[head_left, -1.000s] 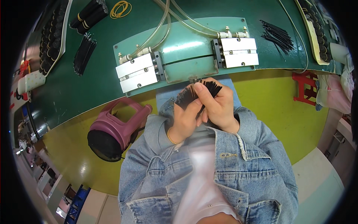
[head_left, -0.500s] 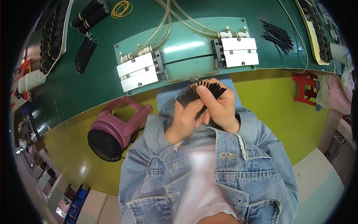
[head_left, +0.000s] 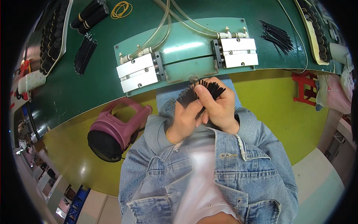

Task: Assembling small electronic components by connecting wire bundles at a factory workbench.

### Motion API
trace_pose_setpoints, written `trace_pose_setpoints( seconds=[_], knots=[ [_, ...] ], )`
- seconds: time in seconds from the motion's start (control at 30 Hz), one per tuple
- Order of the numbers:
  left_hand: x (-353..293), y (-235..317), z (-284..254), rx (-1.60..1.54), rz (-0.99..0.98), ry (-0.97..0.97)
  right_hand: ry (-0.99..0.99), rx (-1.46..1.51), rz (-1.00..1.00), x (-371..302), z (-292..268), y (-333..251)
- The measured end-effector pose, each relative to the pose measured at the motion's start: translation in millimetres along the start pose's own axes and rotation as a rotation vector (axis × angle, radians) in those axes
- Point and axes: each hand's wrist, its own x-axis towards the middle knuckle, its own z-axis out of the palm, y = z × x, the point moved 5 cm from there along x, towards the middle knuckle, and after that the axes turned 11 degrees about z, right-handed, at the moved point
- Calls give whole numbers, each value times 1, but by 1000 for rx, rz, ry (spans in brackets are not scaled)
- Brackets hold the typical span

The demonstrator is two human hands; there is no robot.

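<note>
In front of my lap, just below the table's near edge, both hands share a fanned bundle of thin black strands, wires by their look [head_left: 216, 89]. My left hand [head_left: 184, 120] is closed round the lower left part of the bundle. The thumb of my right hand [head_left: 220, 112] presses across its top, and the fingers wrap behind. On the left, the strand ends look greyish and frayed or tipped; on the right they are plain black. The middle of the bundle is covered by my fingers.
A green fixture plate [head_left: 186, 33] bears two silver clamp blocks [head_left: 137, 72] with clear air hoses [head_left: 164, 28]. Loose black strands [head_left: 276, 37] lie right, another pile [head_left: 85, 54] left. Rubber bands [head_left: 121, 10] lie beyond. A purple stool-like object [head_left: 115, 128] stands left, a red stool [head_left: 304, 87] right.
My right thumb has shifted slightly left and down over the strands, and their right-hand ends are spread a little differently. Both hands otherwise stay in place.
</note>
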Motion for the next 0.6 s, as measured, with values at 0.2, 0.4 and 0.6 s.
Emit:
trace_pose_setpoints(
  seconds=[0.2, 0.4, 0.6],
  knots=[
    [2, -2, -1, -61, -58, -22, 9, -8, 11, 3, -2, 5],
    [2, 0, 1, -32, -26, -3, 6, -14, -3, 1, -2, 2],
    [-5, 10, 9, -47, -62, -58, -60, -4, -133, -6, -3, -9]
  ],
)
